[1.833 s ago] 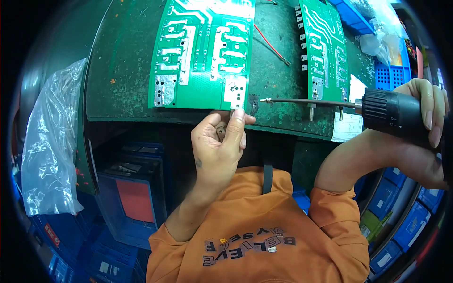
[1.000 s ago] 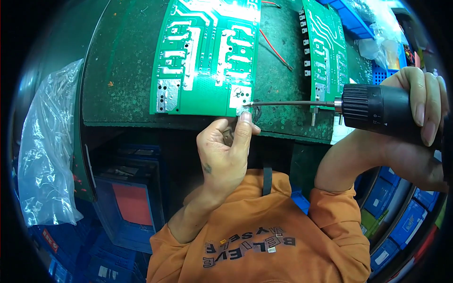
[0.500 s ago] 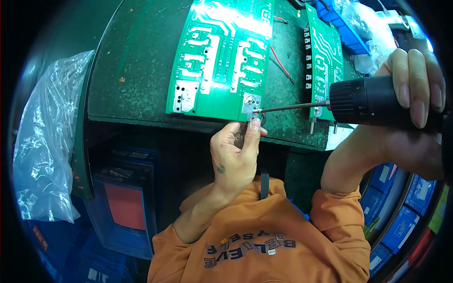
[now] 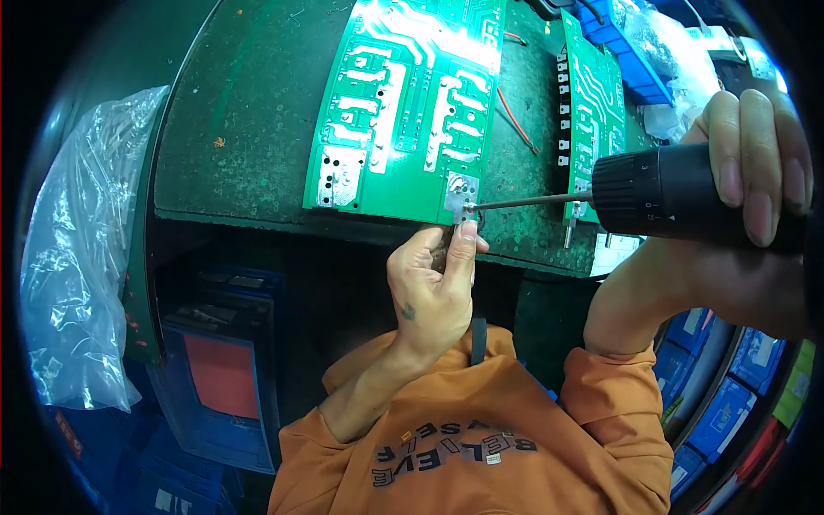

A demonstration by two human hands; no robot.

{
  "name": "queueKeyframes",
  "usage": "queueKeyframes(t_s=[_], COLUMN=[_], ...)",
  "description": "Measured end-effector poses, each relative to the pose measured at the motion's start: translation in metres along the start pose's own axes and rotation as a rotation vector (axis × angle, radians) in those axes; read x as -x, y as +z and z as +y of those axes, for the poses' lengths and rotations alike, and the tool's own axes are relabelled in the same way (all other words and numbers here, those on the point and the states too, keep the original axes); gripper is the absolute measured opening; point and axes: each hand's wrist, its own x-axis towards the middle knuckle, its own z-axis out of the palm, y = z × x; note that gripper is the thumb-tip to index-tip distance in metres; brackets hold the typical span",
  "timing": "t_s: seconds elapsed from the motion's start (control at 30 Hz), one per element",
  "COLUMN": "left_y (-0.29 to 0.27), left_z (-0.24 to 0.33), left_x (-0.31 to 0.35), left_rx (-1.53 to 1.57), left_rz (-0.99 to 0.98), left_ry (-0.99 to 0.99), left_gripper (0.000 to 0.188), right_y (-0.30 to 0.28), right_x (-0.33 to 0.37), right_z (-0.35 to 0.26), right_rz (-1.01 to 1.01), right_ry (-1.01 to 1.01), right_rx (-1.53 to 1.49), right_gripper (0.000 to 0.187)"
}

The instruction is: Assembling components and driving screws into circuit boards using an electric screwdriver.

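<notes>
My right hand (image 4: 755, 172) is wrapped round a black power screwdriver (image 4: 652, 196), held level. Its long thin bit (image 4: 532, 202) points left, and the tip meets a screw on the silvery pad at the near right corner of a green circuit board (image 4: 395, 193). Just below that corner is my left hand (image 4: 433, 283). Its thumb presses at the board's edge beside the bit tip, with the fingers curled underneath. Something small and dark shows between them, too hidden to name. The board lies on a worn green table (image 4: 232, 163), slightly over its front edge.
To the right stands a second green board (image 4: 592, 112) with a row of white-tabbed parts. A red wire (image 4: 515, 120) lies between the boards. A blue bin (image 4: 631, 51) and clear plastic are at the back right. Left hangs a plastic bag (image 4: 90, 257); blue crates (image 4: 223, 378) stand below.
The view has shifted slightly. The adjustment ring on the screwdriver's front shows turned a little. Both hands keep their places, and the bit stays at the board's corner.
</notes>
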Motion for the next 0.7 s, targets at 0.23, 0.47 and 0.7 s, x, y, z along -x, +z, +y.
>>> queueKeyframes(t_s=[0.23, 0.47, 0.7], left_y=[0.002, 0.004, 0.004], left_z=[0.000, -0.001, -0.001], left_x=[0.000, 0.002, 0.001], left_rx=[0.009, 0.026, 0.025], left_rz=[0.015, 0.024, 0.033], left_ry=[0.007, -0.016, -0.025], left_gripper=[0.024, 0.024, 0.024], right_y=[0.004, 0.002, 0.001], right_x=[0.006, 0.010, 0.014], right_z=[0.007, 0.012, 0.013], right_rz=[0.011, 0.023, 0.024], right_ry=[0.034, 0.063, 0.094], right_rx=[-0.006, -0.016, -0.028], right_gripper=[0.059, 0.060, 0.061])
